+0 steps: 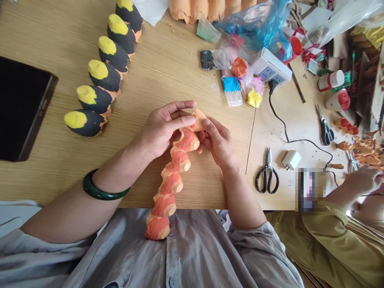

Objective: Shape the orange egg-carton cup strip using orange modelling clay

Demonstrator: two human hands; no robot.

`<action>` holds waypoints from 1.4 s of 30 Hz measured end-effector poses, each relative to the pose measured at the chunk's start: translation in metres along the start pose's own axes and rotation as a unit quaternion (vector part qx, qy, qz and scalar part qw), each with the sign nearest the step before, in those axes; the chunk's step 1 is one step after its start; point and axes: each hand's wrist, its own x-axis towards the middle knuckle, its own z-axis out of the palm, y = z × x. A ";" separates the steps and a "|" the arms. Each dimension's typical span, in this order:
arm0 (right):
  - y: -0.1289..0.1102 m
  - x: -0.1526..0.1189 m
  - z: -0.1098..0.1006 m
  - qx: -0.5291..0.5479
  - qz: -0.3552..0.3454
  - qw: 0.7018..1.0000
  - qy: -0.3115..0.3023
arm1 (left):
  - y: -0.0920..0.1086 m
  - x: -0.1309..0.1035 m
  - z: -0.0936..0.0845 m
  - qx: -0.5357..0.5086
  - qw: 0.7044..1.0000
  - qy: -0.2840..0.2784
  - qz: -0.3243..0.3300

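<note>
A strip of egg carton cups (172, 183) slants from the table's front edge up to my hands, its lower cups coated orange-red with bare tan tips. The topmost cup is mostly bare tan, with small orange-red bits on it. My left hand (163, 126) grips that end from the left, thumb on top of the cup. From the right, my right hand (218, 141) pinches the same cup between thumb and fingers; a little orange-red stuff shows by its fingers. A dark green bangle (103, 190) circles my left forearm.
Black-and-yellow carton cups (103, 76) stand in a row at upper left, near a dark tablet (22, 108). Bagged coloured clay (232, 90), a power strip (270, 67), scissors (267, 176) and a white adapter (291, 160) lie rightward. Another person's hand (364, 180) is at far right.
</note>
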 end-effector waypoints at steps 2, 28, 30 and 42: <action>-0.002 -0.001 0.002 0.006 -0.006 1.000 0.017 | 0.004 -0.003 0.005 -0.018 1.000 -0.007 -0.016; -0.002 -0.004 0.016 0.005 -0.029 0.999 0.033 | 0.003 0.005 0.003 -0.058 0.998 -0.008 -0.010; -0.002 -0.003 0.016 -0.005 -0.031 0.999 0.026 | 0.002 0.005 0.004 -0.051 0.999 0.006 -0.011; 0.002 0.003 0.009 -0.001 -0.051 0.998 0.036 | 0.003 0.002 -0.001 0.064 0.998 -0.022 0.019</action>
